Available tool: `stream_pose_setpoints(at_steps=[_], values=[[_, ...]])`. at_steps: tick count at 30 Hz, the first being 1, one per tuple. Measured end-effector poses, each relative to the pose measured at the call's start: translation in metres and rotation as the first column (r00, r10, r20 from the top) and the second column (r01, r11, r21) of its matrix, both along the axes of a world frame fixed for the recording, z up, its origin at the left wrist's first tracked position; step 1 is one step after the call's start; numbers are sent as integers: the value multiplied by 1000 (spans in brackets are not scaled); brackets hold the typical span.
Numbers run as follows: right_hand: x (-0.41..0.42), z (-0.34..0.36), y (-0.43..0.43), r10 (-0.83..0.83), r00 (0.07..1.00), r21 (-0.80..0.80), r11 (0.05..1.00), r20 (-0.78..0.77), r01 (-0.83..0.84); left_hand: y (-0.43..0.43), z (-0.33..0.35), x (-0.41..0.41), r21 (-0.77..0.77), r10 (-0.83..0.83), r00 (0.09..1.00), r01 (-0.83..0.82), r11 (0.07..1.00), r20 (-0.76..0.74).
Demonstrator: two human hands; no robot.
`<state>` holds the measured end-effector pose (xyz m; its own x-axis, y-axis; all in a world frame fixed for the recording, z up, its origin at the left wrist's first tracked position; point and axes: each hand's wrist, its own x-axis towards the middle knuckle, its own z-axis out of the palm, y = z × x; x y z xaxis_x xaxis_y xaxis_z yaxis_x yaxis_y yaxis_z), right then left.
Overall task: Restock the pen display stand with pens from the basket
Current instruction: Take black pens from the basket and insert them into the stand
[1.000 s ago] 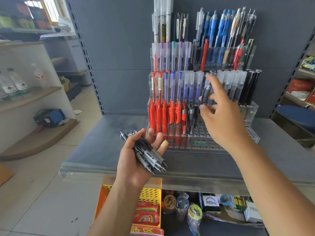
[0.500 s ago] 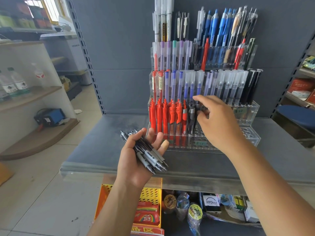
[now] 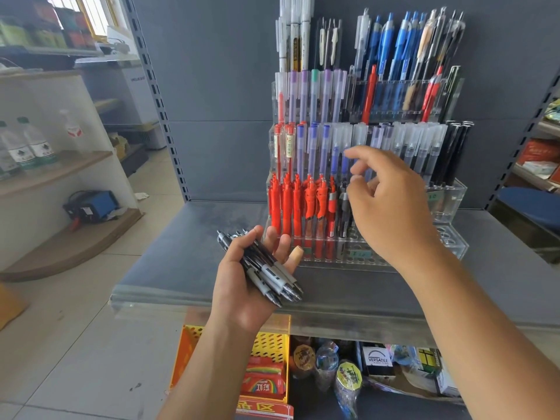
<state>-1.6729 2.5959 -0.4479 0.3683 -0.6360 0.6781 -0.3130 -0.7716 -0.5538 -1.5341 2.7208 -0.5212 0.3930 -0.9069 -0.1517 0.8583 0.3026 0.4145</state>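
Black-barrelled pens [image 3: 266, 272] with grey grips and metal tips lie as a bundle across the palm of the left hand [image 3: 242, 289], low in the middle of the frame, above the front part of the grey metal shelf [image 3: 188, 244]. The fingers are only slightly bent under them and the thumb closes on the bundle's left side. Their number cannot be counted, and any print on the barrels is too small to read.

Right of centre, the right hand [image 3: 391, 207] hovers in front of the clear acrylic tiered display stand [image 3: 451, 237], fingers loosely curled, thumb and forefinger apart, gripping nothing. It hides part of the front rows. Left of it, red-barrelled pens [image 3: 298, 207] stand upright in the front row, with one dark pen [image 3: 343, 207] just beside the hand. Small green stickers [image 3: 360, 254] on the stand's front are illegible.

At the bottom edge, a yellow perforated basket [image 3: 272, 344] is partly covered by the left forearm. Red rainbow-printed packets [image 3: 265, 386] within it bear blurred Chinese characters. At bottom right, a black-and-white box [image 3: 378, 362] reads "VERSATILE".
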Motion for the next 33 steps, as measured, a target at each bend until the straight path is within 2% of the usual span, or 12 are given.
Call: stream_pose_setpoints(at_steps=[3,7,10,13,15,20,24,29,33], values=[[10,6,20,80,997,-48,996,9,-79,0,1,1,-4,0,1000,0,1000,-10],[27,4,47,229,971,33,973,-74,-227,-2,-4,5,-23,8,1000,-9,1000,-18],[40,-5,57,282,922,112,959,-266,-261,-1,-5,6,-20,-36,999,36,999,-8],[47,-12,61,246,833,113,969,-496,-219,2,-1,4,43,-45,999,45,998,1],[51,-14,63,221,797,109,975,-562,-193,3,-1,3,50,-45,999,45,998,1],[58,-17,66,178,783,83,984,-596,-160,3,-1,2,60,-24,999,26,998,-30],[62,-18,66,172,738,87,985,-652,-152,2,-2,5,68,-5,999,8,998,-43],[61,-17,70,269,641,188,963,-719,-193,2,-4,6,50,14,997,-10,999,-75],[60,-15,70,302,620,222,953,-724,-205,2,-2,5,25,35,997,-33,999,-73]])
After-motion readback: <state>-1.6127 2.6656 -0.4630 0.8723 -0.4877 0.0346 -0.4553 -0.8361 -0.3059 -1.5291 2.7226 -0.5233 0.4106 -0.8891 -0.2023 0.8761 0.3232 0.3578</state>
